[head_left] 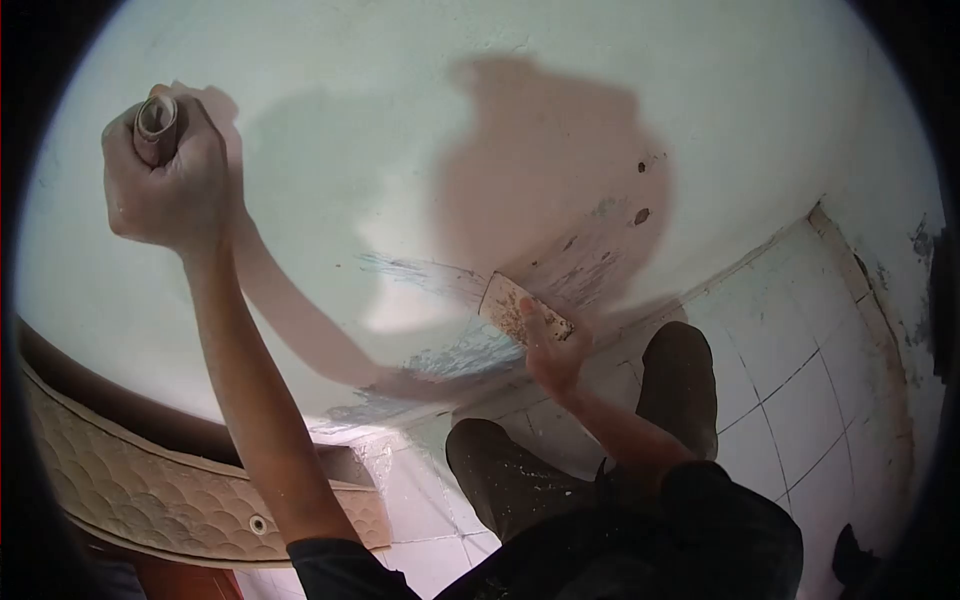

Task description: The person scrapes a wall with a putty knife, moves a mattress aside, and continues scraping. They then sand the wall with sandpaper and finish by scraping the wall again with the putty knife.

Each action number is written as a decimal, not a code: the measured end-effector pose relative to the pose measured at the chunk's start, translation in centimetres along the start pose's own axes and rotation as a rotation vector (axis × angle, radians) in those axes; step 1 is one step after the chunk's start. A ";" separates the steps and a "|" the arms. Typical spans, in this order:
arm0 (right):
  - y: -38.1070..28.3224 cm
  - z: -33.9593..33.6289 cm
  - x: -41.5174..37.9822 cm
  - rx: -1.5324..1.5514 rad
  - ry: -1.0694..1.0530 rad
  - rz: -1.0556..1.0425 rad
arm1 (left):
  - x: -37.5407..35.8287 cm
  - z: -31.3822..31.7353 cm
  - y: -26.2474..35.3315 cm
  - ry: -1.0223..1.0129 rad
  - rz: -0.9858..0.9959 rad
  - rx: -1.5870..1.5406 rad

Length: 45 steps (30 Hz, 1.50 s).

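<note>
My left hand [175, 185] is raised against the upper left of the view, its fingers wrapped round a rolled-up sheet [157, 125] whose open end faces me. Lower down, my right hand [555, 350] grips a flat rectangular scraper [520, 308], pale with brown rust-like stains, thumb pressed on its face. The scraper's far edge meets the pale green wall [330, 160] beside a scuffed, grey-streaked patch [470, 350]. Other scraped marks and a few dark holes [642, 216] show in the wall up and right of my right hand.
White floor tiles [790, 410] run along the wall's foot, with pale dust or flakes near my knees [680, 370]. A quilted beige mattress [190, 490] lies at the lower left. At right, another wall [915, 300] meets the floor. My shadow falls across the wall.
</note>
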State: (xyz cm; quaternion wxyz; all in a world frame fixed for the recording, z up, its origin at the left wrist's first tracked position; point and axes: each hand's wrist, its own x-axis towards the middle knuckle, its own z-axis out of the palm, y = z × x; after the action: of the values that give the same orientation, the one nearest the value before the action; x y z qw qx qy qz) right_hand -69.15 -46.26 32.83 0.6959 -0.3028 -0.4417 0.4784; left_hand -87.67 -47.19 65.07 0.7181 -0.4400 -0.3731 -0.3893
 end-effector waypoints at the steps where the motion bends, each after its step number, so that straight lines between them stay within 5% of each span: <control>1: 0.3 -0.1 0.1 -0.001 0.002 0.001 | -0.2 0.0 0.0 -0.010 -0.032 -0.003; 12: -2.4 0.8 2.3 -0.023 -0.195 -0.158 | 0.0 0.0 -0.5 -0.007 -0.020 -0.048; 16: -3.4 0.7 1.9 0.064 -0.180 -0.062 | 0.1 -0.1 -0.4 -0.039 0.005 -0.003; 18: -4.1 1.1 2.2 -0.138 -0.139 0.002 | 0.1 0.3 -0.7 -0.032 -0.039 -0.028; 28: -3.3 0.4 2.8 -0.122 -0.261 -0.064 | -0.1 0.3 -0.5 0.027 -0.102 -0.035; 31: -3.1 1.5 3.9 0.012 -0.252 -0.119 | 0.3 0.2 -0.8 -0.010 -0.061 0.015; 33: -6.2 3.9 4.9 -0.154 -0.342 -0.344 | 0.0 0.5 -0.9 0.035 -0.068 -0.046; 38: -6.0 2.5 2.6 0.039 -0.329 -0.134 | 0.1 0.4 0.2 0.147 -0.137 -0.113; 40: -5.8 2.3 3.2 0.123 -0.318 -0.026 | 0.0 0.1 -0.2 0.039 -0.045 -0.015; 42: -6.3 3.6 3.6 -0.193 -0.306 -0.148 | 0.0 0.3 0.0 0.052 -0.066 -0.035; 45: -8.4 7.2 4.7 0.063 -0.351 -0.219 | -0.2 0.1 0.1 0.035 -0.116 -0.064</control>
State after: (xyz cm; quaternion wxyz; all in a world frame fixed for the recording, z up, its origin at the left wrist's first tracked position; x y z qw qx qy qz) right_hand -71.64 -44.85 44.53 0.6652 -0.1431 -0.5712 0.4591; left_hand -87.66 -47.05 64.91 0.6865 -0.4332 -0.3728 -0.4496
